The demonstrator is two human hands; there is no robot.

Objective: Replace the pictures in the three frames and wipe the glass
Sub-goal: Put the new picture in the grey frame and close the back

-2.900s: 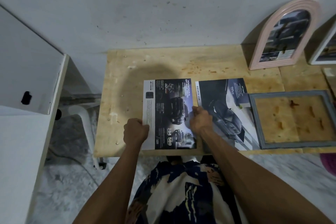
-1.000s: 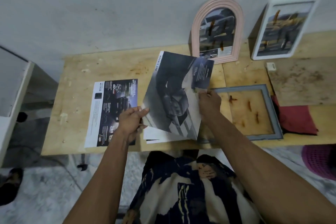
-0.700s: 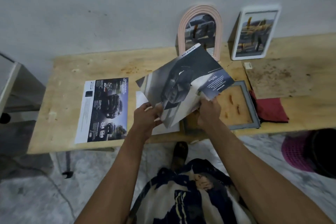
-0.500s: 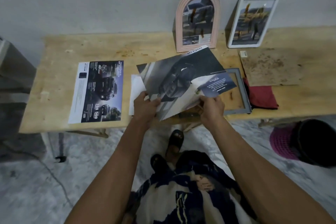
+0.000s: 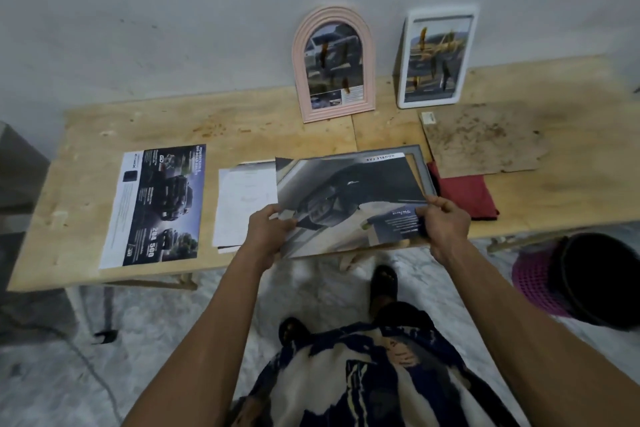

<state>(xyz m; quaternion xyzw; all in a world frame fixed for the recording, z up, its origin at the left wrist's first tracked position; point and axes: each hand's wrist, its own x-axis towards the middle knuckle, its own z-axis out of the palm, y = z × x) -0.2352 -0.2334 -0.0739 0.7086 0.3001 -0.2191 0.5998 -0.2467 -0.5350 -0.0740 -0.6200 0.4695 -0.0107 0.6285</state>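
You're looking at a wooden table (image 5: 86, 156) against the wall.
Lying on it: a car poster (image 5: 156, 204), white paper (image 5: 242, 201), a grey frame (image 5: 420, 163), a red cloth (image 5: 467, 196), a brown board (image 5: 485, 139); two frames (image 5: 334, 64) are leaning at the back.

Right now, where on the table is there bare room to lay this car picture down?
Bare wood lies behind the truck flyer, left of the pink arched frame. The front edge is crowded: white papers, grey frame, red cloth.

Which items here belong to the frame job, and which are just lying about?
Job: car picture held by left hand and right hand; grey frame beneath it; pink arched frame; white frame; car poster; red cloth; backing board.

Lying about: pink basket; white sheet.
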